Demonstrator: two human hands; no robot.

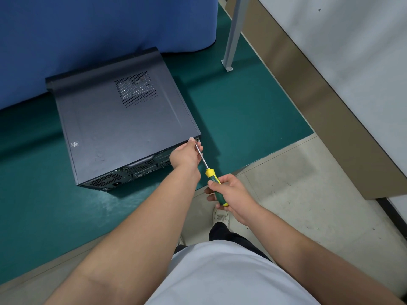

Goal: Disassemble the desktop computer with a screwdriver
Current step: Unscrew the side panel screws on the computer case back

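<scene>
Right hand [229,194] grips the screwdriver [214,183] handle while left hand [187,154] fingers pinch its shaft, steadying the tip at the computer [114,128] corner screw

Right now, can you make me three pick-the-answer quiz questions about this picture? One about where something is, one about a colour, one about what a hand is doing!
1. Where does the computer lie?
A. on the green mat
B. on a chair
C. on a shelf

2. What colours are on the screwdriver handle?
A. red and black
B. yellow and green
C. all white

3. What is the right hand doing?
A. hanging loose
B. waving
C. gripping the screwdriver handle

Answers:
1 A: the case sits flat on the green mat.
2 B: the handle is yellow with a green middle.
3 C: its fingers curl round the handle, while the left hand steadies the metal shaft near the case's corner.
</scene>
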